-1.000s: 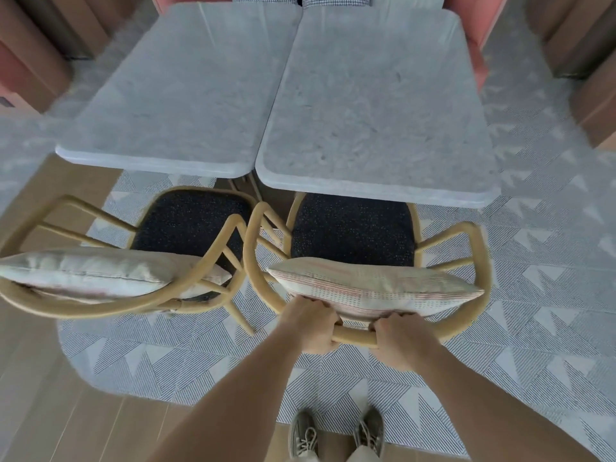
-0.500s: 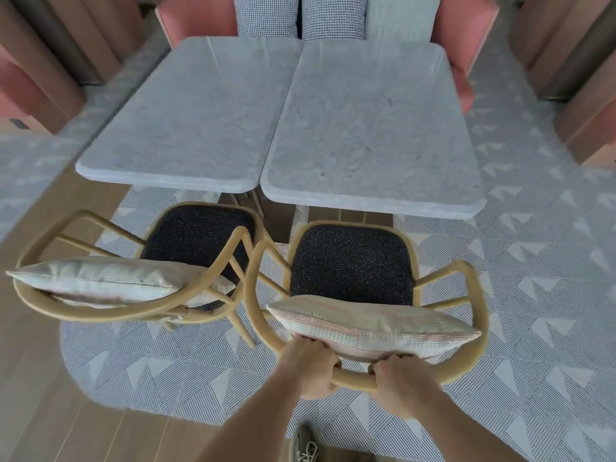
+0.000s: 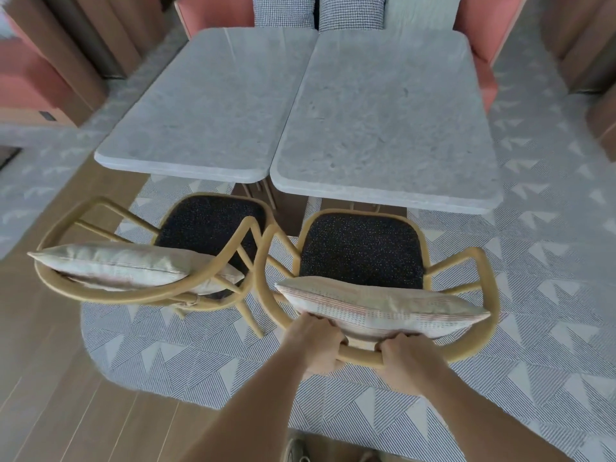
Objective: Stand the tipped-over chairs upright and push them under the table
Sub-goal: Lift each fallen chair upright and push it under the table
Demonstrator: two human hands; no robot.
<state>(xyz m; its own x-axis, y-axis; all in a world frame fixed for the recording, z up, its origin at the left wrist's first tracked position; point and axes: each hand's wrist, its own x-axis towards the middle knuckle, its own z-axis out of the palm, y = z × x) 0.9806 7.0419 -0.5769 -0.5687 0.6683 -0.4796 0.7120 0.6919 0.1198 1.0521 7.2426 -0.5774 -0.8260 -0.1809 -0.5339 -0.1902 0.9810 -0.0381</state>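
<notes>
The right chair (image 3: 485, 288) stood upright on the patterned rug (image 3: 540, 345). Its back was toward the person and its dark speckled seat (image 3: 361, 251) faced the right marble table (image 3: 383, 128). The seat's front edge lay just at the table's near edge, with nearly all of the seat out from under the top. Its curved back rail ran left to right, roughly parallel to that edge, and a pale striped cushion (image 3: 380, 308) lay lengthwise against it. The left hand (image 3: 318, 345) and the right hand (image 3: 405, 360) each had their fingers wrapped over the rail's middle, close together with a short length of bare rail between them, both arms stretched forward. The left chair (image 3: 133, 299) also stood upright just beside it, the two armrests nearly touching. It was turned slightly to the right, and its seat front reached toward the left marble table (image 3: 206, 111). A silvery cushion (image 3: 110, 265) rested along its back. The two tables stood side by side, edges touching. Beyond them were a pink bench (image 3: 213, 11) and checked pillows (image 3: 283, 10).
</notes>
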